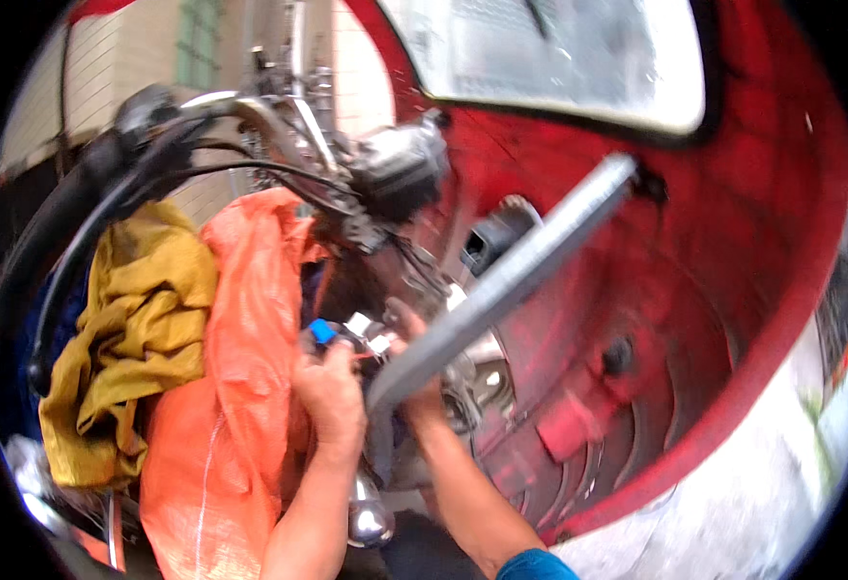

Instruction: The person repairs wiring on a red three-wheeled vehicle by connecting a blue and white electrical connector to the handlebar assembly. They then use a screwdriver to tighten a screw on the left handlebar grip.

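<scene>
My left hand (332, 391) is closed at a small blue plastic piece (324, 331), among white connectors (362, 325) and wires. My right hand (409, 333) reaches in beside them, fingers bent, partly hidden behind a slanting grey metal bar (506, 275); what it holds is too blurred to make out. Just left of my hands lie an orange woven sack (245, 309) and a crumpled yellow cloth (143, 329).
Black handlebar grip (61, 227) and cables cross the upper left. A red vehicle body (743, 193) with a windshield (549, 48) curves round the right. A chrome part (371, 517) sits below my hands; pale ground (694, 512) shows at lower right, a tiled wall (105, 77) behind.
</scene>
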### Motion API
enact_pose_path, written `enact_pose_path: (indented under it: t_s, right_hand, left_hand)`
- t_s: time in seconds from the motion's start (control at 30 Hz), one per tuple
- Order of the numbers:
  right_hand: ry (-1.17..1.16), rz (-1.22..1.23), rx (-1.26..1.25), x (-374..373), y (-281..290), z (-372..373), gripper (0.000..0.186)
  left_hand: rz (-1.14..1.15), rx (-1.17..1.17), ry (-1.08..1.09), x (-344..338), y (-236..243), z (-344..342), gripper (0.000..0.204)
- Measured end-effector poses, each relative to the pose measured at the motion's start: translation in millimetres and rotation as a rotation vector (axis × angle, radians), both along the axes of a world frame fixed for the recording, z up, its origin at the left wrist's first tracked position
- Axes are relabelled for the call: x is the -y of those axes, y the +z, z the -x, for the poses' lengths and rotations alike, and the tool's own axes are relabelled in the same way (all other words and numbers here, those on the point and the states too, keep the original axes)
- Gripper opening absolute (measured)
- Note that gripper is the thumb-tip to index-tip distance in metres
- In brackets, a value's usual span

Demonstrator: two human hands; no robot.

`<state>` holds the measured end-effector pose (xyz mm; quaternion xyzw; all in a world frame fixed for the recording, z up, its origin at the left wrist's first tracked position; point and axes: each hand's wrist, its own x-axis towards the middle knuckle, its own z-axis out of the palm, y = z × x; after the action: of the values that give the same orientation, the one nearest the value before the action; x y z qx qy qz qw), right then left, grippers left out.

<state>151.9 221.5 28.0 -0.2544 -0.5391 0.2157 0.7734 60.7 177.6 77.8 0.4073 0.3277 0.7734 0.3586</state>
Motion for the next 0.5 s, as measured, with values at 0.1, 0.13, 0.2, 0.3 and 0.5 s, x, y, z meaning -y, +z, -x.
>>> enact_pose_path:
  t_s: [0.1,0.13,0.2,0.3,0.5]
  right_hand:
    - [-0.134,0.216,-0.243,3.8,-47.2,17.9,0.039]
    - [-0.14,0.201,-0.318,10.4,-46.2,18.8,0.036]
    - [-0.065,0.374,-0.465,29.5,-38.3,10.0,0.032]
    - [-0.245,0.32,-0.457,11.1,-51.6,-9.6,0.027]
    - [-0.165,0.232,-0.545,-5.3,-32.6,-51.7,0.035]
  left_hand:
    - [0.058,0.025,0.043,20.6,12.7,-0.5,0.011]
    - [-0.015,0.018,-0.001,25.8,12.0,6.5,0.012]
    - [-0.093,0.03,-0.008,46.1,11.9,14.8,0.014]
    - [-0.103,0.013,0.112,81.6,16.2,33.5,0.017]
    - [-0.24,-0.061,-0.273,126.5,12.1,103.5,0.026]
